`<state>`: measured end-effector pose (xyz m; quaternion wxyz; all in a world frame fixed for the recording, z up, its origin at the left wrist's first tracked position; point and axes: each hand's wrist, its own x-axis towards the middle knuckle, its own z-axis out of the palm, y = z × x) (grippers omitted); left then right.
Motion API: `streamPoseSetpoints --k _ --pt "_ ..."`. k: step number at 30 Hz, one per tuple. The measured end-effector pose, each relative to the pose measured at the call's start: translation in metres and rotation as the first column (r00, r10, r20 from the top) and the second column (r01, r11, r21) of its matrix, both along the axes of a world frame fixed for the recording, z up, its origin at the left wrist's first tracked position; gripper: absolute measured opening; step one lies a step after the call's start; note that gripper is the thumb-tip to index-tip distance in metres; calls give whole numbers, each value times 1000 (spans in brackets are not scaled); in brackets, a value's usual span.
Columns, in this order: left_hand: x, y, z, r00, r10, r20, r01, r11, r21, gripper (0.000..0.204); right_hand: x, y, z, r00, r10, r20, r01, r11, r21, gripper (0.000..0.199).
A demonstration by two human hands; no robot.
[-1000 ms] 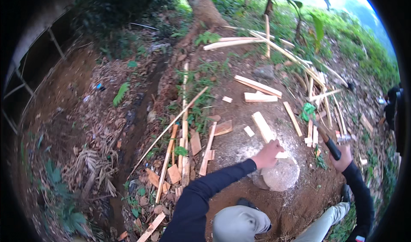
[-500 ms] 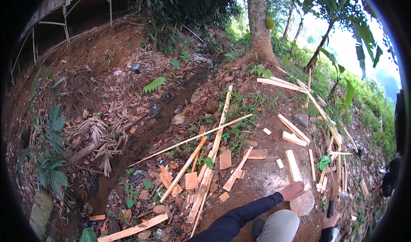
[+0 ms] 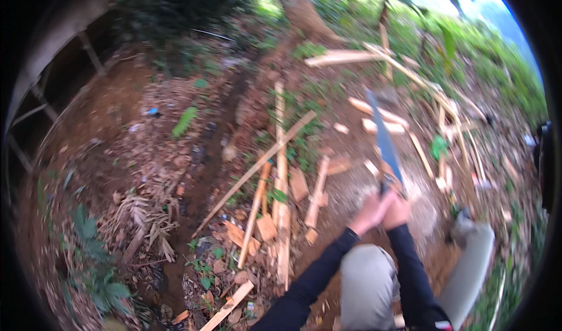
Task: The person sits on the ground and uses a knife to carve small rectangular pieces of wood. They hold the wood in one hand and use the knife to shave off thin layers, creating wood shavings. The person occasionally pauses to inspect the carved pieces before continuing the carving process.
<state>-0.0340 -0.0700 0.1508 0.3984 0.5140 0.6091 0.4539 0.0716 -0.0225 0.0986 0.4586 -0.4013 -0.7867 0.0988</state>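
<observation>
In front of me my left hand (image 3: 370,212) and my right hand (image 3: 398,211) are pressed together, both closed at the dark grip of a long-bladed tool (image 3: 384,141). Its grey-blue blade is broad near my hands and narrows away from me, tip pointing forward. Blur hides how the fingers overlap and whether it is a machete or a saw. Something brown shows beside the base of the blade, too smeared to name. Right of my hands lies a pale, dusty patch (image 3: 426,213), blurred, where a stump top cannot be made out clearly.
Long wooden strips (image 3: 283,184) and short offcuts (image 3: 298,184) lie to the left. More planks (image 3: 345,57) rest near a tree trunk (image 3: 301,12). A green plastic bundle (image 3: 438,147) sits at right. A muddy ditch (image 3: 213,149) runs along the left; my knee (image 3: 367,272) is close below.
My left hand has left the wood piece over the stump and joined my right hand. The right hand has come in from the right, its tool now extended forward. The view has shifted and blurred.
</observation>
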Motion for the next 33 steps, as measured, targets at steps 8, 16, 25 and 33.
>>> streamPoseSetpoints --k 8,16,25,33 --pt "9 0 -39 837 233 495 -179 972 -154 38 41 -13 44 930 283 233 -275 959 -67 41" --pt "-51 26 -72 942 248 224 -271 960 74 27 297 -98 109 856 -358 374 387 922 -5 30" --pt "-165 76 -171 788 315 529 -254 949 -186 27 396 -205 42 748 -292 596 514 823 -242 34" --pt "-136 36 -270 681 647 342 -490 750 -445 20 396 -220 77 821 -147 552 355 888 -291 36"
